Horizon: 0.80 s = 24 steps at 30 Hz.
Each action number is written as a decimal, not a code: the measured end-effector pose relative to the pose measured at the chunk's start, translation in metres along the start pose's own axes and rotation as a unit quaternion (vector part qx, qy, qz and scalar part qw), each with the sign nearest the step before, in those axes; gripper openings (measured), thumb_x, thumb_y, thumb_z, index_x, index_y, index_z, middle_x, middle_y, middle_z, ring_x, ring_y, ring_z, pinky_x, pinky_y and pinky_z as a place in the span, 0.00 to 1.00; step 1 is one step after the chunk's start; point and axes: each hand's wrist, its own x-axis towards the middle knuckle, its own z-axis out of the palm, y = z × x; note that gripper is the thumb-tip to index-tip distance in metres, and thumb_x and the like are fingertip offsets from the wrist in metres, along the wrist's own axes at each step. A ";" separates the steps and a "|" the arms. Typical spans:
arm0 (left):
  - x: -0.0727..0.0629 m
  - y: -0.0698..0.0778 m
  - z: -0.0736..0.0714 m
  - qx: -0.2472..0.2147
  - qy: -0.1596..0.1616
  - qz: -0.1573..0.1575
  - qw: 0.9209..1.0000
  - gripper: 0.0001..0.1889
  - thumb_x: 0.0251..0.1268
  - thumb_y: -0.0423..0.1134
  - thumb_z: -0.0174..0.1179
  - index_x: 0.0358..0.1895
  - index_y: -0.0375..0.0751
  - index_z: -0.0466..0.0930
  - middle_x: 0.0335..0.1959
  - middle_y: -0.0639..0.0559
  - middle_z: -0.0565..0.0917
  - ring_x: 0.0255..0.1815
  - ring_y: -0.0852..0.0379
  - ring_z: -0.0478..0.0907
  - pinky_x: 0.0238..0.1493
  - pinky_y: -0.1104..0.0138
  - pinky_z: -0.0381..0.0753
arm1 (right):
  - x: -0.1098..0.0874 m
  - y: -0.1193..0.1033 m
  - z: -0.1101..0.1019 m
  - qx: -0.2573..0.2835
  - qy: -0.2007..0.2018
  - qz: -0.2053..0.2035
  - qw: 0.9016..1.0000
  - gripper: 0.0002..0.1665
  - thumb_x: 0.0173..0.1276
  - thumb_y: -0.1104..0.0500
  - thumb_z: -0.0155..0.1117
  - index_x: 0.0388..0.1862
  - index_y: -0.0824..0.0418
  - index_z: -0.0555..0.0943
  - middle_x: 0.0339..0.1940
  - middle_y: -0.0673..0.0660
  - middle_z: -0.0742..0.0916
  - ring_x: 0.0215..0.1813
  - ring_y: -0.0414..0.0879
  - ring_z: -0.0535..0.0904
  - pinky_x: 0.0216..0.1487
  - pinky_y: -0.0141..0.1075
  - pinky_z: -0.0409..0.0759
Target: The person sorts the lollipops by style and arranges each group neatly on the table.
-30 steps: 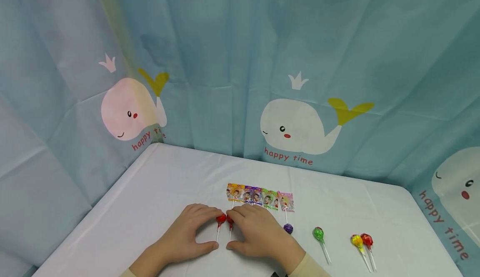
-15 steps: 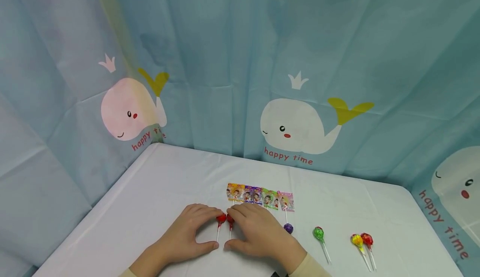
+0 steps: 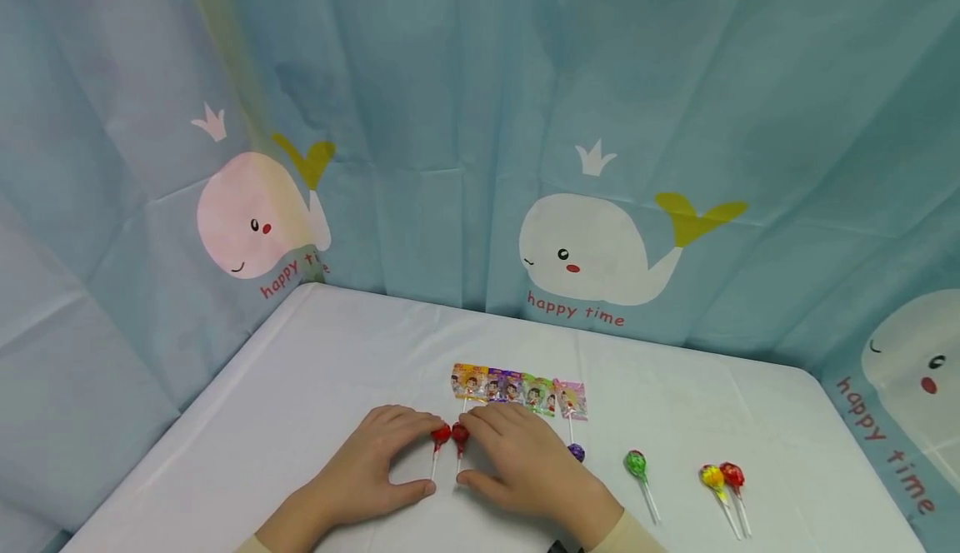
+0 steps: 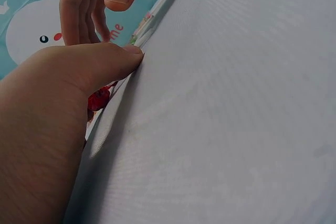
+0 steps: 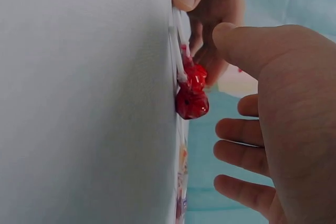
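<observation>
Two red lollipops lie side by side on the white cloth, sticks toward the person. My left hand (image 3: pixel 363 465) spans the left red lollipop (image 3: pixel 441 435), fingertips at its candy head and thumb at the stick's end. Beside the darker right red lollipop (image 3: pixel 460 435) is my right hand (image 3: pixel 528 465), its thumb and fingers spread apart. In the right wrist view, a gap shows between the right fingers (image 5: pixel 239 129) and that darker lollipop (image 5: pixel 191 104). Most of the left hand's fingers are hidden behind its thumb in the left wrist view.
Behind the hands, flat-wrapped lollipops in orange (image 3: pixel 470 381), purple (image 3: pixel 505 386), green (image 3: pixel 539 395) and pink (image 3: pixel 572 401) form a row. A purple ball lollipop (image 3: pixel 576 452) is partly covered by the right hand. Green (image 3: pixel 636 463), yellow (image 3: pixel 712 476) and red (image 3: pixel 732 475) lollipops lie rightward.
My right hand has shifted slightly right, its fingertips and thumb drawing away from the right red lollipop. The left hand stays where it was; the whole head view has tilted a little.
</observation>
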 end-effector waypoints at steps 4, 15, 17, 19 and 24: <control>0.000 0.001 -0.001 0.005 0.000 -0.002 1.000 0.37 0.59 0.60 0.80 0.73 0.63 0.81 0.68 0.72 0.81 0.67 0.62 0.75 0.70 0.49 0.72 | -0.003 0.001 -0.002 -0.002 -0.002 -0.001 1.000 0.39 0.75 0.34 0.71 0.72 0.58 0.81 0.66 0.49 0.86 0.70 0.46 0.80 0.74 0.46 0.78; 0.002 0.002 -0.001 -0.001 -0.023 -0.024 0.999 0.36 0.60 0.61 0.79 0.73 0.67 0.80 0.69 0.77 0.78 0.68 0.64 0.74 0.71 0.47 0.73 | -0.019 0.004 -0.012 -0.021 -0.008 0.025 0.999 0.37 0.75 0.36 0.72 0.71 0.57 0.82 0.64 0.49 0.87 0.67 0.46 0.82 0.72 0.48 0.80; 0.002 0.002 -0.001 0.002 -0.025 -0.027 0.999 0.36 0.60 0.61 0.80 0.73 0.68 0.80 0.69 0.77 0.78 0.68 0.64 0.74 0.71 0.47 0.74 | -0.024 0.006 -0.014 -0.022 -0.006 0.030 0.999 0.36 0.74 0.36 0.72 0.71 0.56 0.82 0.64 0.49 0.87 0.67 0.46 0.82 0.71 0.48 0.80; 0.002 0.003 -0.001 0.004 -0.026 -0.030 0.999 0.36 0.60 0.61 0.80 0.73 0.68 0.80 0.69 0.77 0.78 0.68 0.64 0.74 0.71 0.46 0.74 | -0.029 0.007 -0.015 -0.025 -0.005 0.036 0.999 0.36 0.74 0.35 0.73 0.71 0.55 0.82 0.63 0.49 0.87 0.66 0.46 0.82 0.70 0.48 0.81; 0.001 0.004 -0.002 0.009 -0.027 -0.037 0.999 0.36 0.60 0.60 0.80 0.73 0.69 0.80 0.69 0.78 0.78 0.69 0.63 0.74 0.70 0.46 0.75 | -0.039 0.011 -0.015 -0.029 -0.005 0.044 0.999 0.36 0.75 0.35 0.71 0.71 0.55 0.81 0.64 0.48 0.87 0.66 0.46 0.82 0.70 0.50 0.81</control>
